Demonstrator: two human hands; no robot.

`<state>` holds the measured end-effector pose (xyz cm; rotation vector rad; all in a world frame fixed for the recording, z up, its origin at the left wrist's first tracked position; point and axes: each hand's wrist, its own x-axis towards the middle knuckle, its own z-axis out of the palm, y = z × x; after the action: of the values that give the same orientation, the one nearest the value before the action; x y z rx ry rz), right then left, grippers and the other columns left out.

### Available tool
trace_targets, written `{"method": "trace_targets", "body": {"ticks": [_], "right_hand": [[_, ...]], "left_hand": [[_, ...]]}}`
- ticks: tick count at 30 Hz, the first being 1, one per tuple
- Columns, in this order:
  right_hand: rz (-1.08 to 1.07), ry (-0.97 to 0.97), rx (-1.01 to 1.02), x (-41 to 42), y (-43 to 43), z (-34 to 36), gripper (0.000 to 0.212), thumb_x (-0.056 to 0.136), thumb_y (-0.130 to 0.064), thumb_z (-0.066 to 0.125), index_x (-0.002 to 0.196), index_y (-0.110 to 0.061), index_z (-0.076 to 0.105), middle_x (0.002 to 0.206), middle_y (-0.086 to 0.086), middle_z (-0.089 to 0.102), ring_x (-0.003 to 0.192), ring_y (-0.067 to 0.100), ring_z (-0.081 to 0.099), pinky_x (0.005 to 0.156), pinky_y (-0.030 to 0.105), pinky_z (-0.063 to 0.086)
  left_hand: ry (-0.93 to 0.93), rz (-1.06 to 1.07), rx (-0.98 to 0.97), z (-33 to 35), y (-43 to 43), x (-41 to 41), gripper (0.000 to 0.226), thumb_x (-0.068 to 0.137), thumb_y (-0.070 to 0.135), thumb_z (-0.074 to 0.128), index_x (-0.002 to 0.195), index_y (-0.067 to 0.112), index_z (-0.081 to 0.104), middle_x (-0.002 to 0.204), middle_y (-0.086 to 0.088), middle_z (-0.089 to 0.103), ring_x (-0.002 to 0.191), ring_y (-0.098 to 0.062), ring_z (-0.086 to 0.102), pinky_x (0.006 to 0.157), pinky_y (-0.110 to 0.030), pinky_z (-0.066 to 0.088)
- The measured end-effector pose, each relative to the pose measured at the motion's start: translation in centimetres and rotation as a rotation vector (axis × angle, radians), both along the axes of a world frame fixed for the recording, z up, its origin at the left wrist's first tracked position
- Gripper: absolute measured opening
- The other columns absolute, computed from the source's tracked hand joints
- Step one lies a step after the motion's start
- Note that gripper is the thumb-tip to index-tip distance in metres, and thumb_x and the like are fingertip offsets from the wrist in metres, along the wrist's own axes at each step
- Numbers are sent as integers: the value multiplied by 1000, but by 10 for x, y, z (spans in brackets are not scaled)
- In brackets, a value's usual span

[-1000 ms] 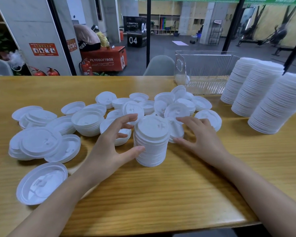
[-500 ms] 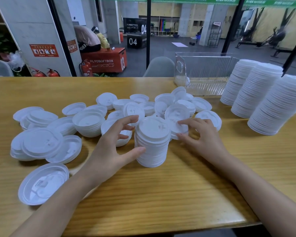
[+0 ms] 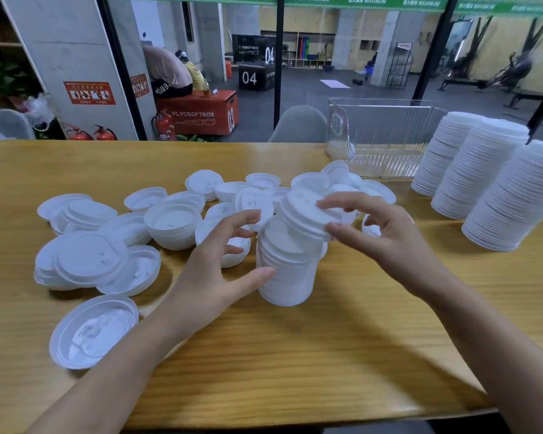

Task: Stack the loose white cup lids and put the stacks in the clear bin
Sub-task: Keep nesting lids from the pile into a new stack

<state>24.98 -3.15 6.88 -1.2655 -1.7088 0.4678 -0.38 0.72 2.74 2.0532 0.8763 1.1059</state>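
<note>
The grip of the right hand (image 3: 395,245) is clamped on a single round white plastic cup lid (image 3: 304,211). The thumb is under the near rim and the forefinger lies over the top, holding the lid tilted on the crown of a short stack of white plastic cup lids (image 3: 286,270). The grip of the left hand (image 3: 210,277) is curled round that short stack from the left. Its thumb tip presses on the near side and its fingers arch apart at the far side, where I cannot tell whether they touch.

The long yellow wooden worktop (image 3: 295,355) carries everything. Three tall stacks of white lids (image 3: 480,173) stand close side by side at its right edge. A clear ribbed plastic bin (image 3: 386,133) stands at the far edge, right of the middle, just beside the leftmost tall stack. A scatter of loose white lids (image 3: 201,183) spreads from the left part of the worktop across to the front of the bin. Some lie face up, some face down, and several are nested in low piles (image 3: 173,223). The short stack stands upright at the near side of this scatter, about the middle of the worktop and well apart from the bin. One hollow-side-up lid (image 3: 91,332) lies alone at the left, nearest the front edge.
</note>
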Motion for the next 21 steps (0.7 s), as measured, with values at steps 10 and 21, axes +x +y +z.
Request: {"method": "trace_targets", "body": {"ticks": [10,21], "right_hand": [[101,-88,-24,-13,2,-4,28,78,-43,72,106,-43,71,120,-23,62,124,5,45,95,6,30],[85,-202,21,-12,6,-8,33,77,-60,64,108,-50,68,122,-28,57,122,7,42,101,15,30]], "left_hand": [[0,20,-20,-1,2,-2,67,71,56,73,131,53,44,134,20,53,126,-11,51,102,-42,46],[9,-1,-11,0,1,0,65,72,51,71,131,47,43,136,27,49,127,-5,50,98,-29,43]]}}
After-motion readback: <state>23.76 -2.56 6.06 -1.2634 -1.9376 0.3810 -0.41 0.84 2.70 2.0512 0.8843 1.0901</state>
